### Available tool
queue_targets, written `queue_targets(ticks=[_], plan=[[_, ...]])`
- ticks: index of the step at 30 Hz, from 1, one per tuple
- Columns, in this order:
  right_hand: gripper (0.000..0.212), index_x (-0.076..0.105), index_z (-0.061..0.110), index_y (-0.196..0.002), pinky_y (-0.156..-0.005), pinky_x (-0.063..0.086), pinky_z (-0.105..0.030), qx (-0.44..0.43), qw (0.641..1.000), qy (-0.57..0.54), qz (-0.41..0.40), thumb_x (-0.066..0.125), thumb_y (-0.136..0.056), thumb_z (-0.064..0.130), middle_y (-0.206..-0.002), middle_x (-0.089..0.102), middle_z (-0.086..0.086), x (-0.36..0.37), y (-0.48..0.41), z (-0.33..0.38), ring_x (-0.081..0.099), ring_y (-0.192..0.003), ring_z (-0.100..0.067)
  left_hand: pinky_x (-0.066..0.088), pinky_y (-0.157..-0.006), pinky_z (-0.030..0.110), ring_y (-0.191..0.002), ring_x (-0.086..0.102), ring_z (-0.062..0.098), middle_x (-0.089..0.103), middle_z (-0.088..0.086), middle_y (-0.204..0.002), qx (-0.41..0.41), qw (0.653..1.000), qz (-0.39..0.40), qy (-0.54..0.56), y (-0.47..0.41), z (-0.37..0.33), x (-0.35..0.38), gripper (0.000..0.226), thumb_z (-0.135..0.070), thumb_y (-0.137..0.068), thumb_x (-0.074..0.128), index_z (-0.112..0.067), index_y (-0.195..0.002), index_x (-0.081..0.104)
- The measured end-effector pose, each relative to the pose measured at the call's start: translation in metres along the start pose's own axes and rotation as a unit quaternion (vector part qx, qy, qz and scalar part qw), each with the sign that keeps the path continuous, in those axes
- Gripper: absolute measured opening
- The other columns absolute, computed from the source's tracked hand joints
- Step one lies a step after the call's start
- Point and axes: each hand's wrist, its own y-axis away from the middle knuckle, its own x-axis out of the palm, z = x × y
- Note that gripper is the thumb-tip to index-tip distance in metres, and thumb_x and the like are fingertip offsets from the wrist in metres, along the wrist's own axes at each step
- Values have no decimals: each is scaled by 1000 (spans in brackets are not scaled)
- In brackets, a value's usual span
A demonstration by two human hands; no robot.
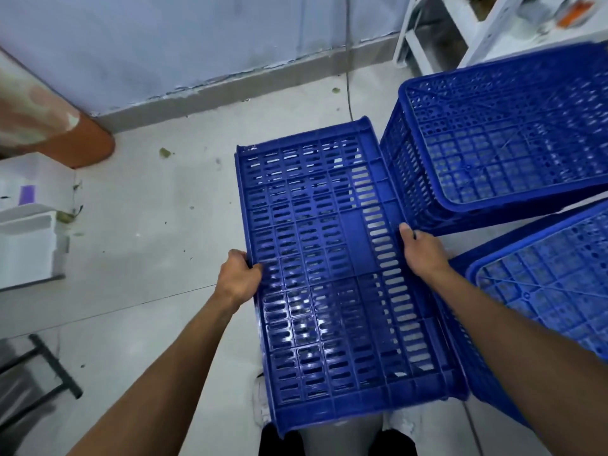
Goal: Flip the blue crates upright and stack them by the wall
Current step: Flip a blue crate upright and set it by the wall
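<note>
Crate in my hands (332, 268): a blue slatted crate, held tilted in front of me, its slotted panel facing up at me; its far end points toward the wall (164, 44).
Left hand (239, 277): fingers clamped on the crate's left edge, roughly midway along it.
Right hand (422, 251): fingers clamped on the crate's right edge, thumb lying on the slatted face.
Other crates: one upturned crate (500, 143) sits just right of the held crate's far end, bottom up; another upturned crate (546, 291) sits right of its near end, under my right forearm.
Floor (148, 225): pale, with bits of green litter left of the held crate; the strip along the wall beyond the crate's far end looks free.
Step in hand, as I judge it: turning this crate open side up, then carrying it to the wall.
Doing it well: keep both grips level and opposite each other so it rolls evenly; swing the right edge clear of the neighbouring crate; set it down square to the skirting so later crates nest straight.
Risk: the slots could pinch my fingers as the weight shifts.
Writing or brands: none I can read on the crates.
</note>
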Motion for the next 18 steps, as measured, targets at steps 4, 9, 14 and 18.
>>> queue_targets(ticks=[4, 9, 14, 18], plan=[[53, 38, 13, -64, -59, 31, -35, -12, 999, -48, -4, 29, -106, 45, -66, 43, -4, 14, -8, -16, 44, -65, -22, 52, -81, 37, -95, 61, 26, 61, 6, -108, 2, 999, 9, -38, 3, 11, 13, 28, -19, -96, 53, -5, -120, 47], [54, 61, 11, -120, -98, 44, -43, 28, 993, -107, 44, 39, -100, 56, -123, 61, -12, 11, -6, -13, 55, -117, -32, 47, -80, 36, -94, 57, 29, 60, 14, -115, 12, 995, -5, -100, 3, 11, 19, 31, -17, -101, 49, -3, -128, 42], [66, 42, 2, -146, -111, 34, -42, 12, 989, -122, 77, 46, -100, 50, -150, 44, -15, 4, -5, -10, 42, -136, -33, 44, -104, 39, -130, 48, 35, 42, 20, -147, 86, 972, -59, -212, 16, -12, 22, 63, -10, -91, 61, -1, -145, 29], [52, 62, 2, -117, -98, 44, -47, -8, 988, -140, 57, 44, -102, 48, -119, 63, -17, 14, 14, 4, 57, -116, -37, 38, -113, 38, -134, 49, 28, 50, 9, -148, 188, 966, -20, -179, 32, -42, 35, 51, -20, -95, 60, -13, -144, 47]])
